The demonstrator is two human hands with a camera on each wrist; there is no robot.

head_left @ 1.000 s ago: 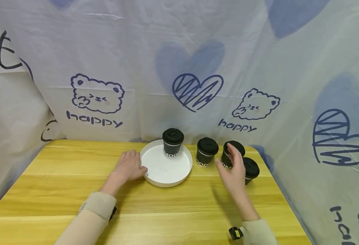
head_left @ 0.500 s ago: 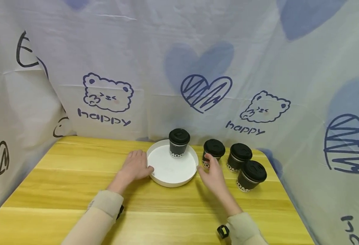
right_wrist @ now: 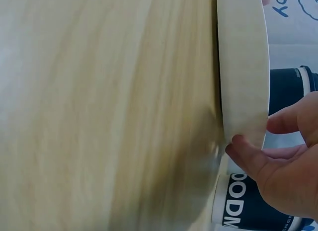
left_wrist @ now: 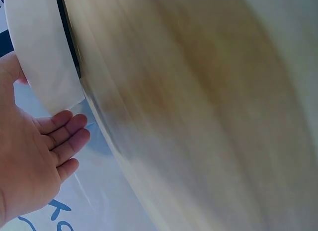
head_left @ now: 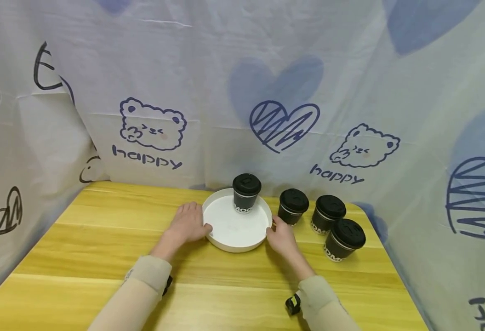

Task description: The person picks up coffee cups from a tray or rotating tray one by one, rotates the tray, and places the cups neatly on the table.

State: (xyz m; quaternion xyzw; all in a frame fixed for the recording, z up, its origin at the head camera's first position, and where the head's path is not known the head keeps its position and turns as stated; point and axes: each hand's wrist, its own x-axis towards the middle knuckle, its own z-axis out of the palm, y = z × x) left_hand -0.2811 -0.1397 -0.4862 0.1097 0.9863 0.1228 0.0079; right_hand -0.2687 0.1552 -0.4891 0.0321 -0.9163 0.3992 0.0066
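Note:
A round white tray stands on the wooden table, with one lidded black paper cup upright toward its back. My left hand grips the tray's left rim, thumb over the edge and fingers along the outer wall. On the opposite side my right hand pinches the right rim; in the right wrist view its fingertips press the outer wall while the thumb reaches over the edge. Right of the tray, a second lidded cup stands just behind my right hand.
Two more lidded black cups, a rear one and a front one, stand close together farther right on the table. A white printed curtain hangs directly behind the table and along both sides.
My right hand has moved left from beside the cups on the right to the tray's right rim and now pinches it. The left hand stays at the left rim. The head view has shifted slightly.

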